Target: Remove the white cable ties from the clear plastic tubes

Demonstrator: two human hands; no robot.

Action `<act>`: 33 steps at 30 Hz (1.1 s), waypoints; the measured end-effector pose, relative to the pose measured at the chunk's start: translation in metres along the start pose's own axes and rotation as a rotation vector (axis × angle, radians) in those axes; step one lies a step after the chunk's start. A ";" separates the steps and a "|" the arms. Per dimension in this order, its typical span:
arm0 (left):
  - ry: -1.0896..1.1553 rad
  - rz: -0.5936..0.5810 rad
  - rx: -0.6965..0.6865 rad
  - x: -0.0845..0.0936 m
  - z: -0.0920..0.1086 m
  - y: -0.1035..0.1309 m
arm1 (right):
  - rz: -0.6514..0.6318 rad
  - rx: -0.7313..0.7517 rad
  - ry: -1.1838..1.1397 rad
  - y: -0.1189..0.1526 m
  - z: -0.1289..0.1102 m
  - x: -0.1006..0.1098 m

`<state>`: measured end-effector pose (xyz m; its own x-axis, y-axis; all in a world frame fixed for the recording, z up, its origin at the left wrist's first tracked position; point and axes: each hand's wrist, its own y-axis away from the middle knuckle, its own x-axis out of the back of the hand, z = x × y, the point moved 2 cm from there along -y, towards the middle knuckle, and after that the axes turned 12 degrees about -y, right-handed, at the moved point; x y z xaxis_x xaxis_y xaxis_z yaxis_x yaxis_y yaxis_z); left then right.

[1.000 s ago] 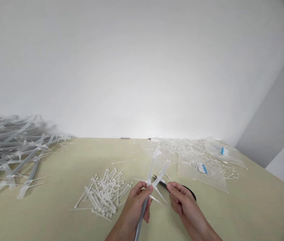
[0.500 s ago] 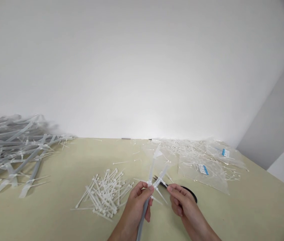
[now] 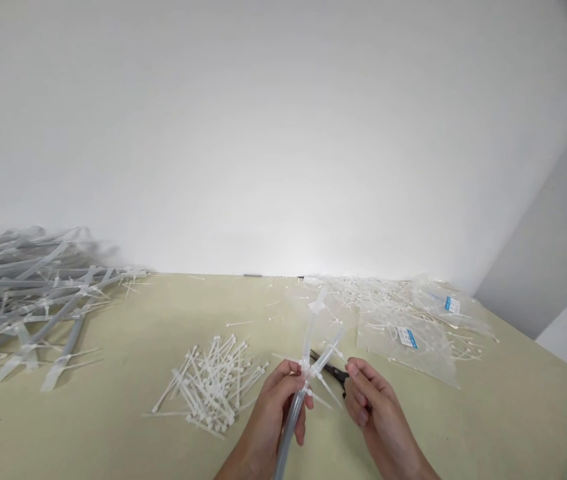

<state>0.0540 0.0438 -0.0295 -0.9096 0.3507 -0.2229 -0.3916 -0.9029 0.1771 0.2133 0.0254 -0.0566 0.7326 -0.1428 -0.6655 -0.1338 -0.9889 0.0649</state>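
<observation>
My left hand (image 3: 281, 400) is closed around a clear plastic tube (image 3: 291, 427), just below where it forks into two branches. Cable ties ring the fork, and their loose tails stick out to the sides. With thumb and forefinger, my right hand (image 3: 371, 400) pinches the tail of a cable tie (image 3: 338, 353) fastened on the right branch. Black scissors (image 3: 333, 372) lie on the table behind, partly covered by my right hand. Left of my hands is a heap of loose white cable ties (image 3: 213, 383).
A large pile of similar tubes with ties (image 3: 58, 300) covers the table's left side. Plastic bags (image 3: 403, 347) with blue-and-white labels and scattered cable ties lie at the back right. A white wall (image 3: 283, 147) rises behind the table (image 3: 163, 453).
The forked tube has shifted slightly right and tilted in my left hand. My right hand has moved a little to the right and up, covering more of the scissors.
</observation>
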 end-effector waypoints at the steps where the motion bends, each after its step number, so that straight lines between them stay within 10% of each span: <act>1: -0.006 -0.008 -0.007 -0.001 0.001 0.000 | 0.006 0.028 -0.042 0.001 -0.002 -0.001; 16: -0.048 -0.036 -0.018 -0.006 0.007 0.003 | 0.085 0.005 -0.493 -0.015 -0.023 0.017; 33: 0.248 0.099 0.054 0.006 0.001 -0.002 | -0.139 -0.103 0.284 0.000 0.014 0.001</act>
<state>0.0492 0.0479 -0.0301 -0.8845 0.1837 -0.4289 -0.3151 -0.9131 0.2587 0.2051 0.0256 -0.0674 0.8977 0.0025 -0.4407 0.0382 -0.9967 0.0721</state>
